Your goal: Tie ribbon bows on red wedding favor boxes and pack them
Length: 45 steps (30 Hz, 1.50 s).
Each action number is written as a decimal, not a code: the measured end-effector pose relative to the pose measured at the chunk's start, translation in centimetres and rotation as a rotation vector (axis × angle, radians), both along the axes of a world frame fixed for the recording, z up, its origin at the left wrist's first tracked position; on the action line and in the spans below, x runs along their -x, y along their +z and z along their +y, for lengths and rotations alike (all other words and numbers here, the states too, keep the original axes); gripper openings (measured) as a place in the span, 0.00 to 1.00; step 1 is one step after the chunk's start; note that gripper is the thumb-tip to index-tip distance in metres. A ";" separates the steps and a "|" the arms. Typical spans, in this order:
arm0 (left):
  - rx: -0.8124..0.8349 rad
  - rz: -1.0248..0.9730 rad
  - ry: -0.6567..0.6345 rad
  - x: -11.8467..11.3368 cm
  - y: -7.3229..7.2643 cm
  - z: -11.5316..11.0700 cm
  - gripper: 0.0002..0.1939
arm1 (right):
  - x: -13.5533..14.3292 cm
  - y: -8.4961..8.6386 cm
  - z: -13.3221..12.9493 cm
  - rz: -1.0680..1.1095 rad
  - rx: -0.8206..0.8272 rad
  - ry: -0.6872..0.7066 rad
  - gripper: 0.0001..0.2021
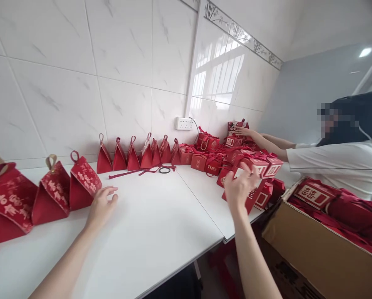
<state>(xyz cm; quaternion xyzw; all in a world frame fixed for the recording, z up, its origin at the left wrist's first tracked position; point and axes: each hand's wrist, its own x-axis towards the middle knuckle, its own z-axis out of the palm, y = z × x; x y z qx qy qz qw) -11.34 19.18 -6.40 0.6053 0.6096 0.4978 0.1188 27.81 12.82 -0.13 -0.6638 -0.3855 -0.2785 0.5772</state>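
My left hand (102, 207) is low over the white table, thumb and fingers apart, with nothing in it. Its fingers are beside a red triangular gift box (84, 182) with a loop handle; I cannot tell if they touch. Two more such boxes, a middle one (53, 193) and a larger one (8, 199), stand further left. On the right, my right hand (242, 187) is at the near side of a pile of red gift boxes (215, 164), fingers spread. Right behind it is a red box (250, 204) with pale lettering, partly hidden by the hand.
A row of small triangular boxes (133, 158) lines the tiled wall. Before them lie a dark red ribbon (126, 173) and a black ring (165, 170). A person (338, 153) reaches into the pile's far side. A cardboard carton (323, 236) of red boxes stands at the right.
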 end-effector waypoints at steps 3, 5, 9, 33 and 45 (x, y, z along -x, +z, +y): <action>0.004 0.012 -0.018 -0.2 0.2 0.0 0.15 | -5.0 -0.7 -2.3 0.086 0.022 -0.069 0.27; 0.004 0.029 -0.019 -0.4 0.2 0.0 0.15 | -6.6 -1.4 -3.1 0.087 0.056 -0.018 0.24; -0.069 0.076 -0.073 -1.1 0.3 -0.6 0.15 | -4.4 -1.9 -3.1 -0.003 0.065 0.155 0.15; -0.150 -0.384 -0.438 -6.5 3.5 -6.3 0.10 | 17.3 -1.0 2.6 0.242 0.023 1.347 0.12; -0.094 -0.412 -0.433 -6.9 3.9 -6.5 0.15 | 16.7 0.1 1.8 0.127 0.253 1.389 0.07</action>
